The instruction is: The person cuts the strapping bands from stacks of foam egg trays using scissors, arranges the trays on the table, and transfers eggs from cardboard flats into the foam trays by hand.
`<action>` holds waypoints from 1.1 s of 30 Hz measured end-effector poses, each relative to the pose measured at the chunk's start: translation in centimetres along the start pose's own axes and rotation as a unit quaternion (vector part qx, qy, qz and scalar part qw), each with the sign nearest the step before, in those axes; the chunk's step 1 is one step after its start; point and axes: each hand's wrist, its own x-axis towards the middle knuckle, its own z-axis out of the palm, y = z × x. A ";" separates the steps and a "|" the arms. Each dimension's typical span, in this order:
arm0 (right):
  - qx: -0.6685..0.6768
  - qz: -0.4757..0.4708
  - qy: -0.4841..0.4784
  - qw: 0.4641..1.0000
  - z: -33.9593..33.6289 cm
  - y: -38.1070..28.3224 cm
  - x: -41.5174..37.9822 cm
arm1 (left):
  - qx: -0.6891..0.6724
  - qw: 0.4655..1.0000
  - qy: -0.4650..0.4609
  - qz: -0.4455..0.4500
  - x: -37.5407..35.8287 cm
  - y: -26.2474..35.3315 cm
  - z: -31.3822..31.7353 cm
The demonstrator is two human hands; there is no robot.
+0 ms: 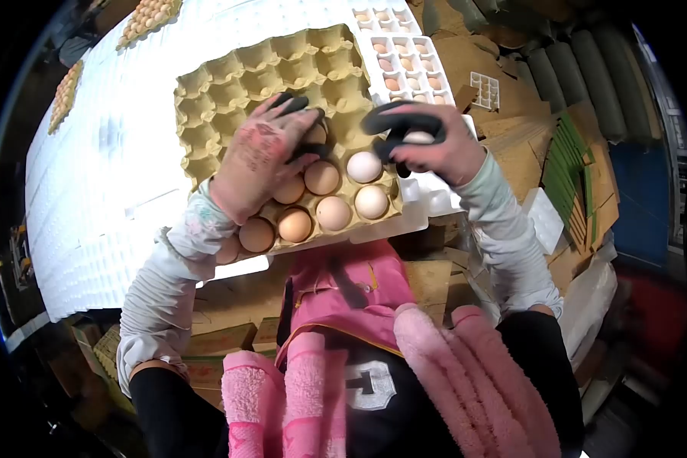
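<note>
A cardboard egg tray (221,72) lies in front of me, with several eggs filling its near rows and bare cups at the far side. My left hand (271,149), in a thin glove with black fingertips, is over the middle of the tray. Its fingers curl round an egg (315,135), partly hidden by them. Just past the tray's right edge, my right hand (435,141) is closed round another pale egg (418,138), its dark fingertips slightly blurred. Nearest to that hand in the tray is a whitish egg (364,167).
White plastic trays (427,49) with eggs in their compartments stand at the right. A white covered surface (130,153) stretches left, bearing more egg trays (149,19) at its far side. Green slatted pieces (569,164) and cardboard lie on the right.
</note>
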 end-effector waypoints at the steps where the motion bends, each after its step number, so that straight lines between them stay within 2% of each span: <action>1: -0.255 -0.150 0.005 0.955 1.1 1.4 0.6 | -0.102 0.993 0.029 -0.048 -0.5 -0.1 -0.6; 2: -0.389 -0.169 0.016 0.905 2.3 2.4 0.2 | -0.331 0.930 0.056 -0.150 -0.8 -0.1 -1.7; 3: -0.511 -0.184 0.026 0.839 3.3 3.0 -0.4 | -0.538 0.799 0.133 -0.233 -1.0 -0.2 -2.7; 4: -0.485 -0.172 0.025 0.857 3.3 3.3 -0.8 | -0.613 0.743 0.168 -0.209 -1.2 -0.9 -2.8; 5: -0.423 -0.230 0.075 0.873 2.7 4.7 -0.8 | -0.680 0.680 0.208 -0.179 -1.4 -1.5 -3.1; 6: -0.217 -0.128 0.081 0.964 2.3 3.9 -1.5 | -0.754 0.597 0.182 -0.203 -2.1 -2.3 -3.1; 7: 0.000 -0.016 0.080 0.997 1.6 3.2 -2.1 | -0.816 0.503 0.164 -0.233 -2.7 -3.2 -3.1; 8: 0.229 -0.045 0.055 0.971 -0.1 5.5 -2.4 | -0.731 0.632 0.089 -0.242 -2.9 -3.0 -3.3; 9: 0.383 -0.059 0.071 0.919 0.5 5.0 -2.3 | -0.625 0.740 0.011 -0.249 -2.7 -1.7 -3.9; 10: 0.407 -0.059 0.024 0.911 0.3 5.0 -2.0 | -0.351 0.880 -0.041 -0.316 -2.2 0.8 -3.6; 11: 0.431 -0.059 -0.020 0.900 0.1 5.1 -2.0 | -0.129 0.980 -0.057 -0.139 -0.8 3.1 -3.5; 12: 0.231 -0.029 -0.052 0.971 0.4 3.3 -1.9 | -0.001 0.991 -0.102 -0.092 -0.3 3.7 -2.6; 13: 0.017 -0.017 -0.096 0.995 0.7 1.6 -1.9 | 0.125 0.981 -0.141 -0.041 -0.1 3.9 -1.7; 14: -0.181 -0.173 -0.040 0.967 1.9 3.1 -2.0 | 0.109 0.976 -0.184 -0.048 0.4 3.7 -1.6; 15: -0.367 -0.317 0.019 0.874 3.3 3.2 -1.8 | 0.105 0.978 -0.176 -0.033 0.6 3.7 -1.6; 16: -0.584 -0.163 -0.061 0.793 3.8 2.2 -2.4 | 0.101 0.980 -0.169 -0.017 0.5 3.6 -1.5; 17: -0.544 -0.218 -0.072 0.807 3.4 2.1 -2.7 | 0.096 0.982 -0.164 -0.001 0.5 3.4 -1.6; 18: -0.509 -0.253 -0.012 0.822 3.0 2.6 -2.7 | 0.102 0.984 -0.149 0.004 0.6 4.0 -2.2; 19: -0.474 -0.287 0.052 0.831 2.3 3.2 -2.6 | 0.060 0.994 -0.092 -0.027 0.2 4.1 -2.6; 20: -0.197 -0.131 0.017 0.971 1.4 3.3 -3.0 | -0.089 0.989 -0.024 -0.112 -0.1 4.5 -3.4; 21: 0.108 0.038 -0.011 0.993 0.3 3.4 -4.0 | -0.243 0.950 0.037 -0.192 -0.1 4.8 -3.9; 22: 0.379 -0.027 0.001 0.925 -0.4 8.2 -4.1 | -0.190 0.967 -0.013 -0.172 -0.3 5.0 -3.5; 23: 0.577 0.098 -0.055 0.809 -0.8 9.4 -4.6 | -0.131 0.977 -0.059 -0.158 -0.6 5.4 -3.0; 24: 0.670 0.079 -0.040 0.737 -0.7 10.0 -5.2 | 0.058 0.982 -0.140 -0.110 -0.6 5.9 -2.6; 25: 0.753 0.055 -0.031 0.655 -0.6 10.6 -5.2 | 0.148 0.972 -0.158 -0.093 -0.5 6.0 -2.3; 26: 0.788 0.030 -0.035 0.614 -0.3 11.4 -5.1 | 0.176 0.964 -0.168 -0.103 0.1 6.0 -2.5; 27: 0.806 0.031 -0.010 0.591 -0.4 11.8 -5.8 | 0.204 0.955 -0.183 -0.116 0.4 6.0 -2.6; 28: 0.803 0.032 0.001 0.595 -0.5 12.1 -6.0 | 0.129 0.962 -0.211 -0.116 0.5 5.3 -2.3; 30: 0.795 0.009 -0.011 0.607 -0.9 13.1 -6.1 | 0.093 0.970 -0.183 -0.128 0.3 5.3 -2.5; 31: 0.773 0.025 0.022 0.633 -1.1 13.3 -6.5 | 0.076 0.975 -0.173 -0.117 0.4 5.6 -2.6; 33: 0.803 0.010 0.027 0.595 -0.8 13.6 -6.6 | 0.047 0.986 -0.094 -0.131 0.5 6.6 -2.8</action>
